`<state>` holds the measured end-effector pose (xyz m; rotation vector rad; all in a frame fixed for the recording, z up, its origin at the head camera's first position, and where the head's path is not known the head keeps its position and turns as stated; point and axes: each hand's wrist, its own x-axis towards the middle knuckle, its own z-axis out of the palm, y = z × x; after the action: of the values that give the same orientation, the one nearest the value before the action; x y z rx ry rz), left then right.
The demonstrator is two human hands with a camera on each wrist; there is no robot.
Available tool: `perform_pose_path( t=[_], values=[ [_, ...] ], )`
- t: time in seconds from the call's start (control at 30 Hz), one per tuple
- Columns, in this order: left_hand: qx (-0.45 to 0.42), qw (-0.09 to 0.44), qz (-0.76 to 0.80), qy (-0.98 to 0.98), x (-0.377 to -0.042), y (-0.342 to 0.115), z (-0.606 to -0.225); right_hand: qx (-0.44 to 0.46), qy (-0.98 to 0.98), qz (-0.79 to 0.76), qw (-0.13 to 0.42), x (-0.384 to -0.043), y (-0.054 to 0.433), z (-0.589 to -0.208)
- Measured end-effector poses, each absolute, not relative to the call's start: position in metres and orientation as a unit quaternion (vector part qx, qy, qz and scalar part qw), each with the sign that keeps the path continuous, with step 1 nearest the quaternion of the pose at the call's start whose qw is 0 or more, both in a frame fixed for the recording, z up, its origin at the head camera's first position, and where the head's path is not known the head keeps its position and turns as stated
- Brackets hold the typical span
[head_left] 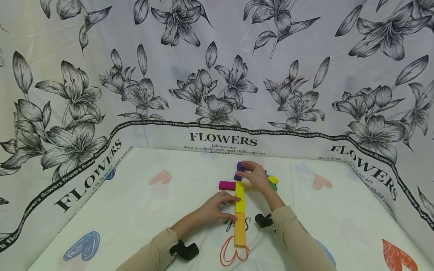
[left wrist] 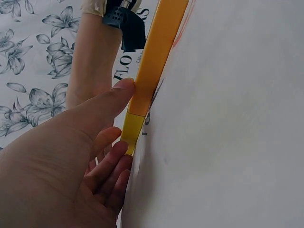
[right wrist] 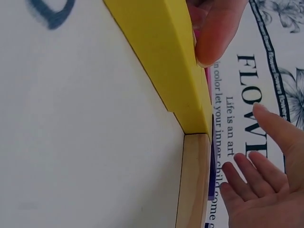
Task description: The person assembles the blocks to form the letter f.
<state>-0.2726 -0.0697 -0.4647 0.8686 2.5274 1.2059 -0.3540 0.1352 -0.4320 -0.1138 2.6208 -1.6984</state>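
Note:
An orange block [head_left: 240, 230] and a yellow block [head_left: 240, 201] lie end to end in a line toward me. My left hand [head_left: 214, 207] is at their left side, its thumb against the orange block and its fingertips at the yellow one; the fingers are relaxed. Purple blocks [head_left: 239, 175] sit beyond the far end of the line. My right hand [head_left: 255, 176] reaches over beside them, thumb and fingers spread apart in the right wrist view. A magenta block [head_left: 227, 185] extends left from the yellow block's far end, and a bare wooden block [right wrist: 194, 175] extends right.
Partly behind my right hand are a small yellow block [head_left: 272, 179] and a green block [head_left: 274, 186]. The white cloth [head_left: 190, 169] has printed hearts and lettering. A flower-print curtain [head_left: 217, 75] rises behind and at both sides.

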Motion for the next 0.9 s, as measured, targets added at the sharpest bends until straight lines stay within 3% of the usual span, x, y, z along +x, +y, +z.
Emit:
perform_pose_path(
  t=[0.9],
  values=[
    [0.298, 0.103, 0.406, 0.858, -0.2724, -0.0697, -0.4639, -0.028, 0.865, -0.501, -0.001, -0.3599, 0.1331, -0.4388]
  ],
)
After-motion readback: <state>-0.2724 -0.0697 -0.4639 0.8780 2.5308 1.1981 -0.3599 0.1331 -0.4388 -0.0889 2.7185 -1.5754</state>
